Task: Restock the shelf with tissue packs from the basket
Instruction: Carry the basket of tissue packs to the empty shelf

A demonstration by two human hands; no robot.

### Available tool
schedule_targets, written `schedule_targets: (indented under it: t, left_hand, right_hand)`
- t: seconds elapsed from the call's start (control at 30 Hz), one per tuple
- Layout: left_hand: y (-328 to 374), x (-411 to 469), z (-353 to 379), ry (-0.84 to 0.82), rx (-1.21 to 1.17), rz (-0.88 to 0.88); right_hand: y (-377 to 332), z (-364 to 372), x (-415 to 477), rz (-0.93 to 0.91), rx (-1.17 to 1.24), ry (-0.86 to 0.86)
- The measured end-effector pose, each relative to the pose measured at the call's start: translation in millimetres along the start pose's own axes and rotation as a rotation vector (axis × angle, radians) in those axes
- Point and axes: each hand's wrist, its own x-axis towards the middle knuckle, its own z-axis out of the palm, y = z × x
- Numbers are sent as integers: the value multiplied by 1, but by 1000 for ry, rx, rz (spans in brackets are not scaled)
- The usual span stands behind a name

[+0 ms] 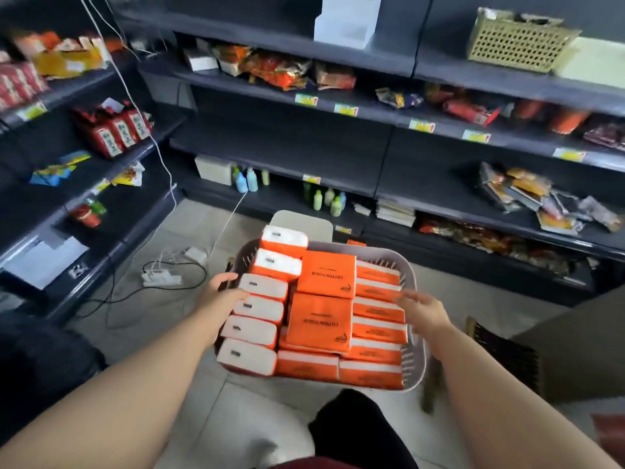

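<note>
A pale plastic basket (418, 363) in front of me is packed with several orange-and-white tissue packs (320, 322); two lie flat on top in the middle, and rows stand on edge to the left and right. My left hand (221, 290) is at the basket's left side, fingers stretched against a white-topped pack in the left row. Over the right row hovers my right hand (422, 311), blurred, with fingers spread and nothing in it. The dark shelf (280, 147) straight ahead has a bare middle tier.
Snack bags fill the upper tiers and the left rack (111, 130). Small bottles (247, 179) stand on the low tier. A power strip with cables (161, 277) lies on the floor to the left. A woven basket (521, 40) sits top right, and a dark crate (507, 357) is on the floor to the right.
</note>
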Motion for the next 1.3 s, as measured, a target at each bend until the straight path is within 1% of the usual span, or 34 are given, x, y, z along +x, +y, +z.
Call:
schedule_targets:
  t: [0.13,0.3,0.43,0.6,0.77,0.83,0.9,1.0,1.17,1.3]
  left_hand:
    - [32,55,31,-15,13,7]
    - [77,121,85,21,17,-26]
    - [123,166,128,97,23,-51]
    - [173,220,166,166,-19,-43]
    - [214,279,183,190,-21,-32]
    - [224,292,182,154,-3,-35]
    - [243,337,186,128,13,-46]
    - [254,368,190,108,41,-60]
    - [288,435,205,88,102,-134]
    - [298,466,213,94,142,-195]
  right_hand:
    - [-33,0,64,48,62,27]
    - [-82,-17,166,89,74,-16]
    - [-130,-37,238,99,26,-90]
    - [-180,-55,310,82,29,-86]
    - [-224,-64,369,88,31,-78]
    - [-238,-62,375,75,51,-90]
    - [-261,-57,409,65,72,-91]
    - [-280,-48,427,78,57,-95]
    - [-319,-30,483,107,29,-131]
    - [-326,-23,514,143,10,-162]
